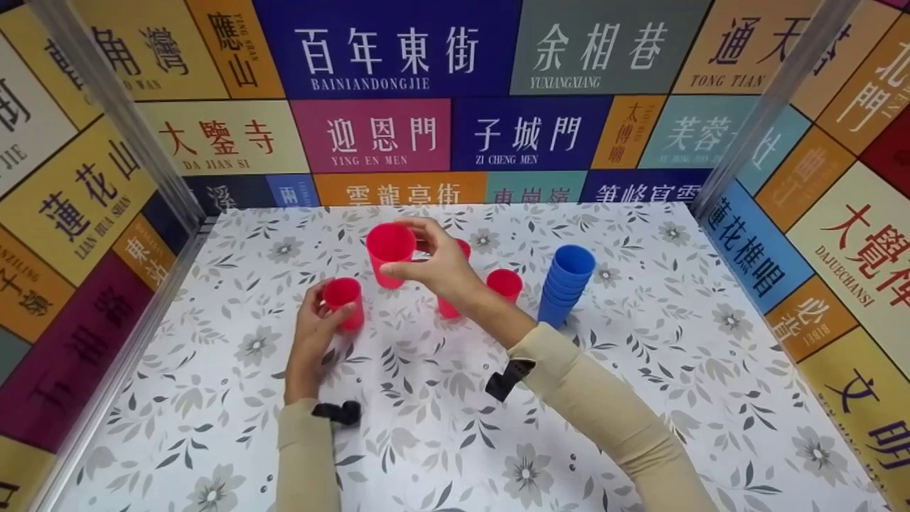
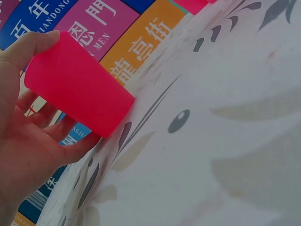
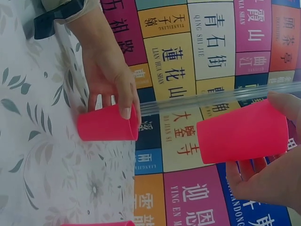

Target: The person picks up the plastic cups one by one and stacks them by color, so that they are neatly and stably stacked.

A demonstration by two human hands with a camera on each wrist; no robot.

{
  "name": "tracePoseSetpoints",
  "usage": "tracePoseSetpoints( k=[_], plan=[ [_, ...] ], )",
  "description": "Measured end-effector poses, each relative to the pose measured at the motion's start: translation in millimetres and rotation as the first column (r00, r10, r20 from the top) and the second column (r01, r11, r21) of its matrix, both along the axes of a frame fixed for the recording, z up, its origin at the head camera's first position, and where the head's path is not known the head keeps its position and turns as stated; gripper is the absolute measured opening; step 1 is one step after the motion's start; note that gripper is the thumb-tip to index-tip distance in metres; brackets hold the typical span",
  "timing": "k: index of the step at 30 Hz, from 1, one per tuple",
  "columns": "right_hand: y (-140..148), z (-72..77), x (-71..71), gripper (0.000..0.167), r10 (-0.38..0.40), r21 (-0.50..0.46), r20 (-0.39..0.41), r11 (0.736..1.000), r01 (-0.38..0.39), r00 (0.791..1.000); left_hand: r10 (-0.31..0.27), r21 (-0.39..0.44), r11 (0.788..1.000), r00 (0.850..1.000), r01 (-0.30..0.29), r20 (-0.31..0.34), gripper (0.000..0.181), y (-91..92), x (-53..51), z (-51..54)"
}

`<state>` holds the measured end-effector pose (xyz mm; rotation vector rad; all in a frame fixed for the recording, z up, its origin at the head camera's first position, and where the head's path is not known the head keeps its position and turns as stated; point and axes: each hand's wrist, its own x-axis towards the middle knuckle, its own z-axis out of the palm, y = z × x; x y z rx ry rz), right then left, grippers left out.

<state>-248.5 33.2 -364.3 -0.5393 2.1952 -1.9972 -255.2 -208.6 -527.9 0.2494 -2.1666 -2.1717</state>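
Note:
Fingers and thumb of my left hand point(image 1: 313, 327) grip a red plastic cup point(image 1: 346, 304) from its left side; this cup stands mouth-up on the tabletop. In the left wrist view the thumb lies at the rim of the same cup point(image 2: 77, 87). Farther forward, my right hand point(image 1: 449, 264) holds another red cup point(image 1: 389, 245) between thumb and fingers, mouth-up. The right wrist view shows that cup point(image 3: 242, 134) raised off the table. Under the right hand and wrist stands a third red cup point(image 1: 452, 307), partly hidden.
Right of my right wrist stands one more red cup point(image 1: 505, 284), its lower part covered by the arm. Beyond it is a leaning-looking stack of several nested blue cups point(image 1: 565, 284). Walls printed with lettering point(image 1: 384, 135) border the flower-patterned table point(image 1: 398, 455) at the back and sides.

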Motion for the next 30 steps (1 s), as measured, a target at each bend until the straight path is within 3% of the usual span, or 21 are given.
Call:
tracePoseSetpoints(
  k=[5,10,21,30],
  plan=[
    [-14.5,0.0,-3.3,0.067,0.021,0.026,0.036,0.999,-0.022,0.999,-0.010,-0.021,1.000,1.000,0.010,-0.007,0.069,0.5,0.9,-0.6],
    [-30.4,-1.0,-8.3,0.065,0.037,0.041,0.061,0.998,-0.040,0.997,-0.005,-0.016,1.000,0.999,0.005,0.032,0.070,0.6,0.6,2.0],
    [-68.7,-6.5,-23.6,0.067,0.069,0.034,0.080,0.997,-0.072,0.994,-0.007,-0.039,0.999,0.998,0.009,0.062,0.088,-4.0,0.5,4.5],
    [-90.2,-27.5,-31.8,0.065,0.058,0.020,0.126,0.998,-0.061,0.990,-0.019,-0.029,0.999,1.000,0.019,-0.003,0.068,-2.5,-1.1,0.3]
  ],
)
